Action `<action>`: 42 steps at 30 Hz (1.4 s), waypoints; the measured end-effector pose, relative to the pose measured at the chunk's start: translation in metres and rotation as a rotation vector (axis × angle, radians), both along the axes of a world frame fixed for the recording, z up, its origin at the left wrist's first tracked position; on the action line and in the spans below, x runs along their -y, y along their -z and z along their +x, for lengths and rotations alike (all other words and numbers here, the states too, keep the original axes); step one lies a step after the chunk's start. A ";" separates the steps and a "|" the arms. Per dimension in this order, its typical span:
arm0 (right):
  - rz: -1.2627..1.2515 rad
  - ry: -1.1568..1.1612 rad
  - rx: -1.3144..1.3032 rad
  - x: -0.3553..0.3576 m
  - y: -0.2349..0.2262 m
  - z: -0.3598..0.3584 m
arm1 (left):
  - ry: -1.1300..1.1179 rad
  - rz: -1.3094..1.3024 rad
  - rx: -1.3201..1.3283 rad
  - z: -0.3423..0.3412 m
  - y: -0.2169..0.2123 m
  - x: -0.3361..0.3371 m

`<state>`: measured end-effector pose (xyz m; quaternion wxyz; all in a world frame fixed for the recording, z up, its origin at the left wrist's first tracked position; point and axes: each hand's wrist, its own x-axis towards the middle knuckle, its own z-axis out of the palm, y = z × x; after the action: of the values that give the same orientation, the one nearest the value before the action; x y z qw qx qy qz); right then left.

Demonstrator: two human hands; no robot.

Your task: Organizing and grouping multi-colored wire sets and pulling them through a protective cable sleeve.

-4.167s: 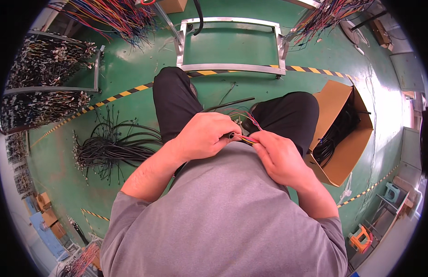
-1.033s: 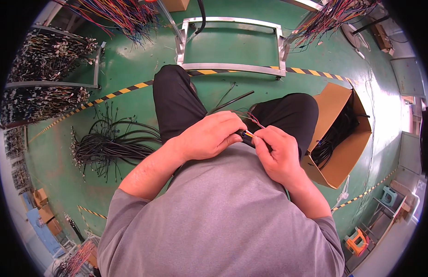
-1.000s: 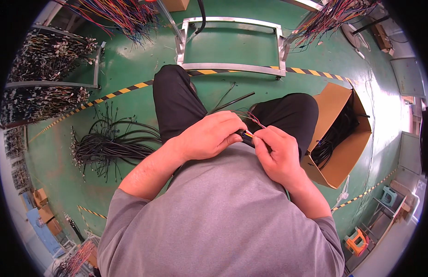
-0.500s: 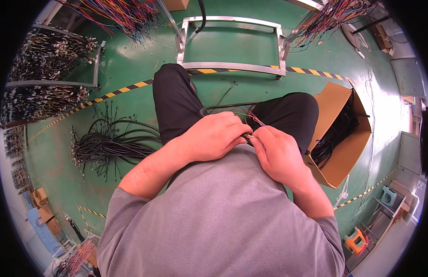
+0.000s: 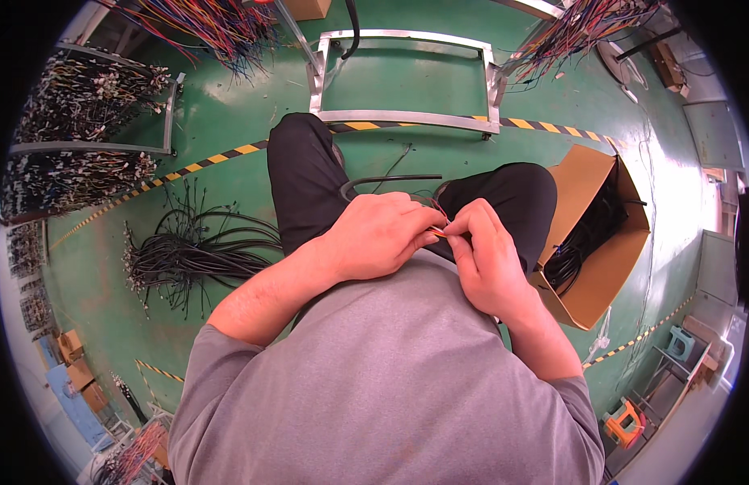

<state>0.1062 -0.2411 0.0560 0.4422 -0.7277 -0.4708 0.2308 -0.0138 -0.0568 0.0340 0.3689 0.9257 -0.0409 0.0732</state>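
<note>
My left hand (image 5: 381, 234) is in front of my belly, its thumb and fingers pinched on a bundle of thin coloured wires (image 5: 440, 233). Red, yellow and white strands show between my fingertips. Facing it, my right hand (image 5: 486, 257) pinches the same wires from the other side, thumb against forefinger. Behind my left hand a black cable (image 5: 394, 177) curves up over my lap, one end pointing right. Whether these wires come out of that cable is hidden by my fingers.
A heap of black cables (image 5: 200, 252) lies on the green floor to my left. At my right stands an open cardboard box (image 5: 580, 303) with black cables inside. Ahead is a metal frame (image 5: 407, 118); coloured wire bunches (image 5: 221, 32) hang at far left. A cable rack (image 5: 91, 148) stands left.
My right hand has shifted slightly, its fingers more bent, and more of the coloured wires show between my hands. The black cable's end has swung up into view above my lap.
</note>
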 end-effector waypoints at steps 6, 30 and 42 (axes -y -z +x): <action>0.026 -0.033 0.023 0.003 0.003 0.002 | 0.028 -0.067 0.044 0.001 0.006 0.001; -0.146 -0.112 0.115 -0.011 0.022 0.014 | 0.078 0.173 -0.116 0.005 0.014 -0.011; -0.124 -0.141 -0.061 -0.016 0.029 0.014 | 0.096 0.174 -0.147 0.004 0.009 -0.013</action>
<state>0.1197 -0.2256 0.0272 0.3930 -0.7115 -0.4918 0.3121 -0.0100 -0.0440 0.0249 0.2924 0.9540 -0.0643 -0.0165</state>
